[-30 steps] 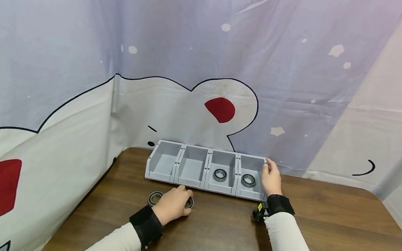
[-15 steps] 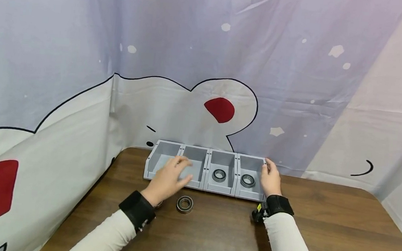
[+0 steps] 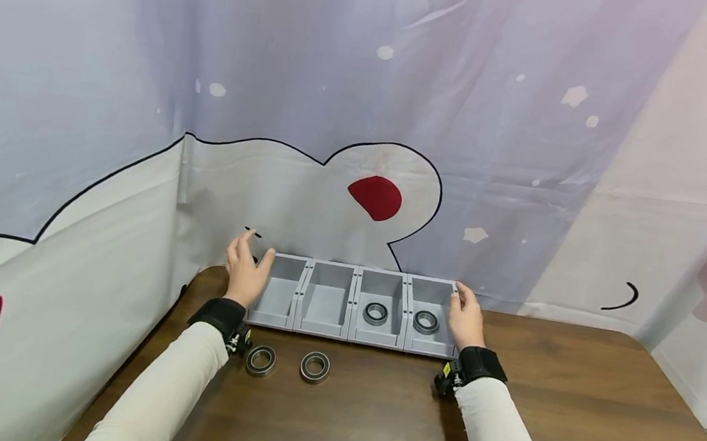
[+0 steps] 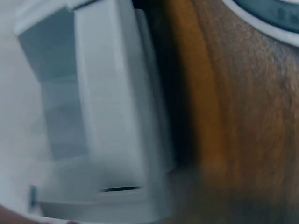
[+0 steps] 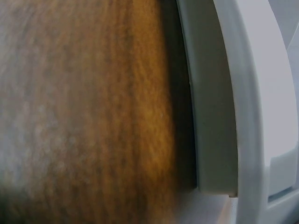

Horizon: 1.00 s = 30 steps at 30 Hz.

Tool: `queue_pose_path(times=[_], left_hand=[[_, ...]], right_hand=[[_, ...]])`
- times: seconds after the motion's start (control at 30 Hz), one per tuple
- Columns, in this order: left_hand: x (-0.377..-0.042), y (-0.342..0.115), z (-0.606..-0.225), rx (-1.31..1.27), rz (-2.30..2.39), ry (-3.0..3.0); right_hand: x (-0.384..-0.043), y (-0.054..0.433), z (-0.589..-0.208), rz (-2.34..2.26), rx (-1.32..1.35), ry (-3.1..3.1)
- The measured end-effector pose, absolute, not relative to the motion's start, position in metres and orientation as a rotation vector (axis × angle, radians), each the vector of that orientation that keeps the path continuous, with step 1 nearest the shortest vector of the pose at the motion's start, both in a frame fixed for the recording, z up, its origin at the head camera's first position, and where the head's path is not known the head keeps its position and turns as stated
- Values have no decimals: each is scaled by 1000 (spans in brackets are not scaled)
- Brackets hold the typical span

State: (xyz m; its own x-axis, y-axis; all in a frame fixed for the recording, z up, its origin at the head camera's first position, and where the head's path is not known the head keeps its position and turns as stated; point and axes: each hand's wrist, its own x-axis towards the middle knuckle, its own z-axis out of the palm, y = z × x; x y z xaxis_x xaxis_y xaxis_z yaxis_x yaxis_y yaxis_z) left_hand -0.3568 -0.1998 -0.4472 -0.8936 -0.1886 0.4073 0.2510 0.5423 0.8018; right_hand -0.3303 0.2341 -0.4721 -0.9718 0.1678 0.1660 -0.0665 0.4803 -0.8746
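Observation:
Four-sided grey storage bins stand joined in a row in the head view. My left hand point(image 3: 246, 270) is at the leftmost bin point(image 3: 283, 288), fingers spread and raised, thumb near its top edge; nothing is in its grasp. At the other end my right hand point(image 3: 466, 318) holds the side wall of the rightmost bin point(image 3: 436, 296), thumb on the rim. One ball bearing point(image 3: 426, 322) lies in that bin, another bearing point(image 3: 376, 313) in the bin beside it. In the left wrist view a bin front point(image 4: 110, 93) appears blurred; the right wrist view shows a bin's front lip point(image 5: 261, 93).
Two more bearings lie on the wooden table point(image 3: 374, 407) before the row: a left bearing point(image 3: 260, 361) close to the left wrist camera, and a right bearing point(image 3: 314, 368). A printed curtain point(image 3: 305, 194) hangs right behind the bins.
My left hand has left the bearings on the table, passed over the left bins and come to the row's left end. The right hand keeps its place at the right end.

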Motion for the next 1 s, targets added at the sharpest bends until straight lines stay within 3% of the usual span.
queue_pose_path(times=[0.2, 1.0], left_hand=[[-361, -222, -476, 47, -1422, -2693], [-370, -218, -467, 69, -1681, -2642]], right_hand=[[-325, 229, -480, 1485, -78, -2527], [-334, 235, -462, 1368, -78, -2611]])
